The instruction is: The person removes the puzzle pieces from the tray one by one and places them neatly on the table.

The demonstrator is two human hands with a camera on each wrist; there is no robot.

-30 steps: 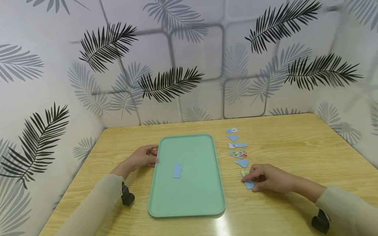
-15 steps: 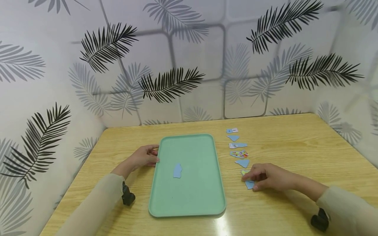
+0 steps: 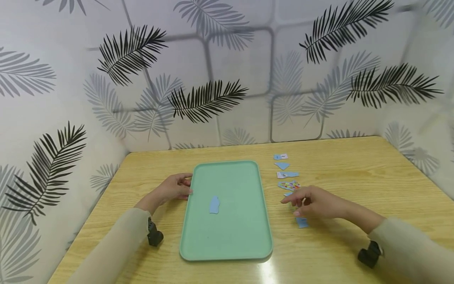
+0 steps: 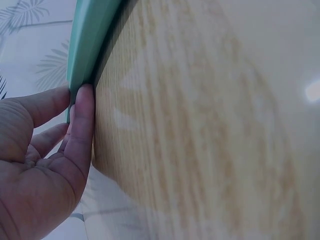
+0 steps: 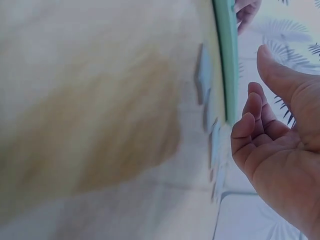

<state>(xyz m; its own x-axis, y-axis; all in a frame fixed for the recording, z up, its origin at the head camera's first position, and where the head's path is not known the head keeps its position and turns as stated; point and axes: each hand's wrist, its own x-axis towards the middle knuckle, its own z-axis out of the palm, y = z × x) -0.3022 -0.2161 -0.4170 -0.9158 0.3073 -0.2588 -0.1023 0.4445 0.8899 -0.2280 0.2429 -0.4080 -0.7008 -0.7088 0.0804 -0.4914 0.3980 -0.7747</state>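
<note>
My left hand is at the left side of a mint-green tray. In the left wrist view, thumb and fingers pinch the tray's rim. One small blue puzzle piece lies inside the tray. To the tray's right, my right hand hovers over the near end of a column of jigsaw pieces, its fingers loosely bent and holding nothing. The nearest piece, blue at its lower end, shows partly beneath the hand. Another blue piece is mostly covered by the fingers.
Farther up the column lie a multicoloured piece, a blue-and-white piece, a blue triangular piece and a small blue-and-white piece. The wooden table meets a leaf-patterned wall covering at the back and sides.
My right hand has left the nearest puzzle piece, rising and shifting slightly forward and left, with the piece staying on the table. The left hand keeps its place at the tray.
</note>
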